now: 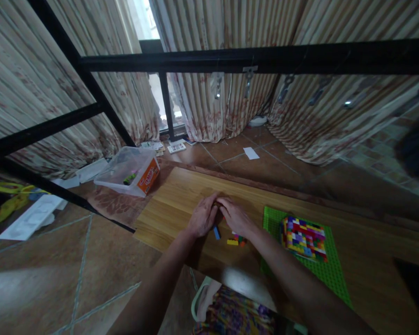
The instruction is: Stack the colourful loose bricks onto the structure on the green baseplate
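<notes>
Just above the wooden tabletop (167, 204), my left hand (203, 215) and my right hand (234, 217) meet at the fingertips. Both are cupped with the fingers stretched forward, backs facing up; the space under the palms is largely hidden. Loose toy bricks lie close to them: a blue brick (217, 232) beside my left hand, and a yellow brick (232, 242) with a few red and orange ones by my right wrist. To the right, a block of multicoloured bricks (304, 238) sits on a green baseplate (335, 260), partly behind my right forearm.
A clear plastic box (120, 165) with an orange label stands off the table's left end. Black metal bars (209, 61) cross in front of striped curtains (202, 102). White paper (251, 153) lies on the tiled floor. A dark object (414, 279) is at the right edge.
</notes>
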A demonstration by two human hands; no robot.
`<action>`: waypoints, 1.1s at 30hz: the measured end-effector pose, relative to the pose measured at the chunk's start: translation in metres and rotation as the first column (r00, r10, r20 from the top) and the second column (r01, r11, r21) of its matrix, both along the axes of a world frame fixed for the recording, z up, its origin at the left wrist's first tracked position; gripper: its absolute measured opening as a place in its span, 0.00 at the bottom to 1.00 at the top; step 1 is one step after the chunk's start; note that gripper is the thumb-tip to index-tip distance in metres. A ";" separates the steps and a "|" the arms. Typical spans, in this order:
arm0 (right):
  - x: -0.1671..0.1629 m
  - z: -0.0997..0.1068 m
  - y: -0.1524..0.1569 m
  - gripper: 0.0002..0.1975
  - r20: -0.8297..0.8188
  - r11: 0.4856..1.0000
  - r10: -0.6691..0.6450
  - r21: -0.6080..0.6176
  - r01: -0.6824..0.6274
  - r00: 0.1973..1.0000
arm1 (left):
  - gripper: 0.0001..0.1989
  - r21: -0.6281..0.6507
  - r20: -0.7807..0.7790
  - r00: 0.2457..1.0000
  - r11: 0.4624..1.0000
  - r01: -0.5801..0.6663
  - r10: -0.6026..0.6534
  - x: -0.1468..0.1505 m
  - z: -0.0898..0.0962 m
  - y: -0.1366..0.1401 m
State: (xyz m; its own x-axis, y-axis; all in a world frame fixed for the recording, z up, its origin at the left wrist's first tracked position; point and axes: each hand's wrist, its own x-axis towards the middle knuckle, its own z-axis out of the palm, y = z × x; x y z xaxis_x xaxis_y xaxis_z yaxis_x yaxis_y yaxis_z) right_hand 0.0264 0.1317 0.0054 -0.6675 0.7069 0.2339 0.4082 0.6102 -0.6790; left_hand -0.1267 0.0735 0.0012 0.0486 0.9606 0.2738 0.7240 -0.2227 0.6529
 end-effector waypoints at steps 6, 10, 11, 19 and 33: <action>0.026 0.011 -0.016 0.19 -0.039 0.988 -0.036 -0.151 0.030 0.999 | 0.22 0.016 0.126 0.991 0.999 0.032 -0.034 0.013 0.003 -0.016; 0.038 0.016 -0.025 0.19 -0.060 0.975 -0.080 -0.210 0.065 0.995 | 0.23 0.000 0.215 0.977 1.000 0.009 -0.009 0.027 0.005 -0.025; 0.040 0.016 -0.026 0.19 -0.066 0.973 -0.096 -0.219 0.079 0.993 | 0.23 -0.006 0.239 0.971 1.000 -0.012 0.013 0.031 0.006 -0.027; 0.070 0.023 -0.054 0.16 -0.158 0.937 -0.303 -0.230 0.263 0.940 | 0.24 0.006 0.435 0.861 0.955 -0.295 0.263 0.061 -0.003 -0.039; 0.076 0.006 -0.104 0.08 -0.100 0.946 -0.324 -0.065 0.319 0.941 | 0.21 -0.018 0.405 0.799 0.878 -0.479 0.444 0.045 -0.009 -0.057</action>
State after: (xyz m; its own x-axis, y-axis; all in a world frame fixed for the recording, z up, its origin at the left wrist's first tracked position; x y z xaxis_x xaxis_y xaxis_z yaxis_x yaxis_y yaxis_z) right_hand 0.1022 0.0278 0.0113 -0.3755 0.8917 0.2528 0.4999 0.4245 -0.7549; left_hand -0.0814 0.0162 -0.0076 -0.5205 0.8156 0.2527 0.4482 0.0090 0.8939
